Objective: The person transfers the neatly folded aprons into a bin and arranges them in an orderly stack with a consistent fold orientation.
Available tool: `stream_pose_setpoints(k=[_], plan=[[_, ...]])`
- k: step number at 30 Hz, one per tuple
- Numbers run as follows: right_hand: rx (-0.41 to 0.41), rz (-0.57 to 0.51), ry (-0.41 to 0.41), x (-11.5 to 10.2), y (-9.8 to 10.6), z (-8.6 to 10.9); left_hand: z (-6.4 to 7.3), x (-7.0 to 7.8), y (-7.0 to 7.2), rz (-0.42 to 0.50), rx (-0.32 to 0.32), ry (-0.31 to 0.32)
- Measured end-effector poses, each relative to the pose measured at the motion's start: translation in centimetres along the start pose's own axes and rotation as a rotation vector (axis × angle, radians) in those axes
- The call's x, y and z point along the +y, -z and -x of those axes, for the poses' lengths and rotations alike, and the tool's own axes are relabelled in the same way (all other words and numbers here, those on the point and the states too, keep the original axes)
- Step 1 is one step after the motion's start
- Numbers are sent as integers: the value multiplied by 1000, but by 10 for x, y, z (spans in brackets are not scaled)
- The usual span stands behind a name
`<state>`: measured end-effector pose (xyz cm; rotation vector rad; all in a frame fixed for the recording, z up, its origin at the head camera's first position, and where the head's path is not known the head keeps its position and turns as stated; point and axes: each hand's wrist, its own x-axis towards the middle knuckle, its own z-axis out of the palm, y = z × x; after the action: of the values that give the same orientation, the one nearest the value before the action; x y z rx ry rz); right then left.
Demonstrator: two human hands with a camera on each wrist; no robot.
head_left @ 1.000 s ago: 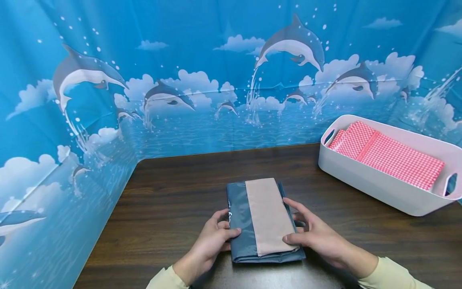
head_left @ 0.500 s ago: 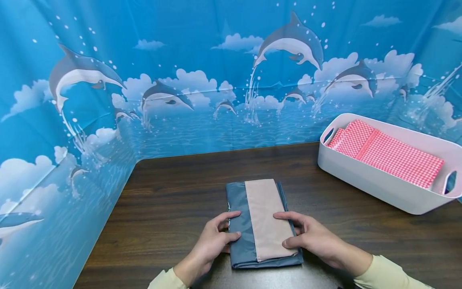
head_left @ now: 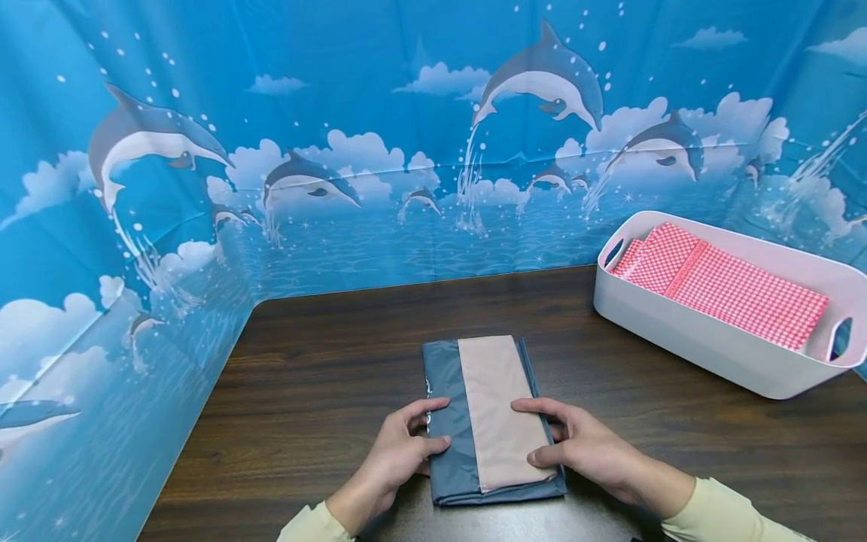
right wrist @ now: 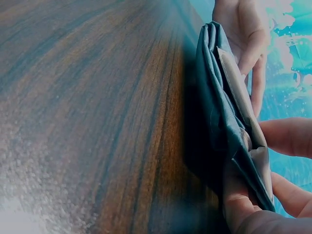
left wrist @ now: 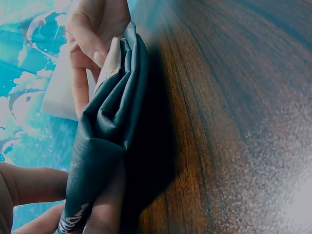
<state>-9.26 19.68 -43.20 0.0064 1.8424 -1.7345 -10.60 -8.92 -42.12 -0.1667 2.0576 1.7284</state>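
A folded dark teal cloth with a beige panel across its top lies in front of me, white lettering along its left edge. My left hand grips that left edge, thumb and a finger on top, other fingers underneath. From the opposite side my right hand pinches the cloth, its thumb and a finger over the beige panel. In the left wrist view, the stacked folds of the teal cloth show, with fingers beneath. The right wrist view has the cloth edge-on, its near end over a dark shadow.
A white oval basket with handle cutouts stands at the right of the dark wooden table. Folded red-and-white checked fabric lies in it. A blue dolphin-print curtain encloses the table's back and left side.
The index fingers of both hands have come over the top of the folded cloth. Its near edge has shifted slightly toward me. The basket has stayed put.
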Motion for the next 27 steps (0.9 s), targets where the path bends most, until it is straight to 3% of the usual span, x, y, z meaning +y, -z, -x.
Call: stream_pose_setpoints(k=[27], plan=[[14, 6, 47, -1, 2, 5, 4, 7, -1, -22, 16, -16]])
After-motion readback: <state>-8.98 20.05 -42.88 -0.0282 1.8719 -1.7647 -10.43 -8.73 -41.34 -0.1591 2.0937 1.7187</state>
